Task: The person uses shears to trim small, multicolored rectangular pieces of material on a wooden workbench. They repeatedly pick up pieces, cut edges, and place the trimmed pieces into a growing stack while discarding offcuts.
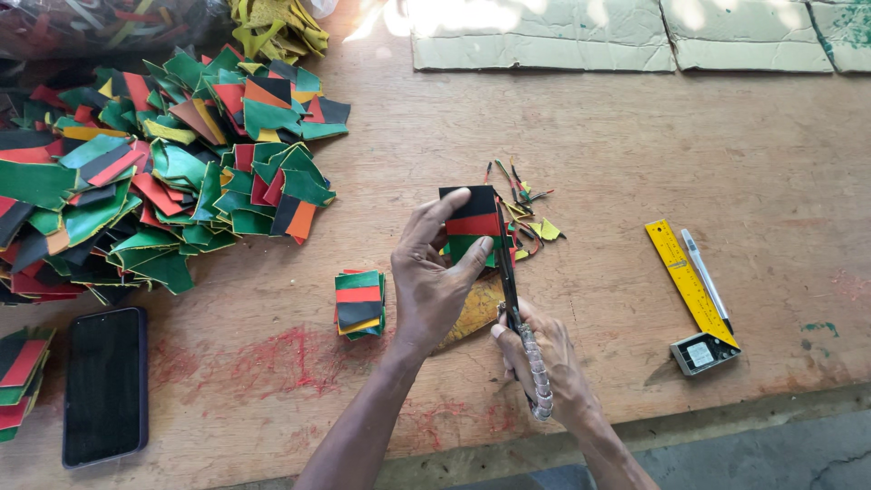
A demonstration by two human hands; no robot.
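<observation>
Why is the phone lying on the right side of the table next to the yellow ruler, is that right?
Not quite. The phone lies on the left side of the table, by the pile of scraps. The yellow ruler is on the right. The head view shows it.

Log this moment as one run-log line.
left hand: holds striped patch | right hand: grips scissors, blades at patch edge | nearby: trimmed stack, scrap pile, yellow ruler

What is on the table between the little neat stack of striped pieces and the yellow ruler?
The head view shows both hands there: the left hand holding a striped piece, the right hand working scissors.
</observation>
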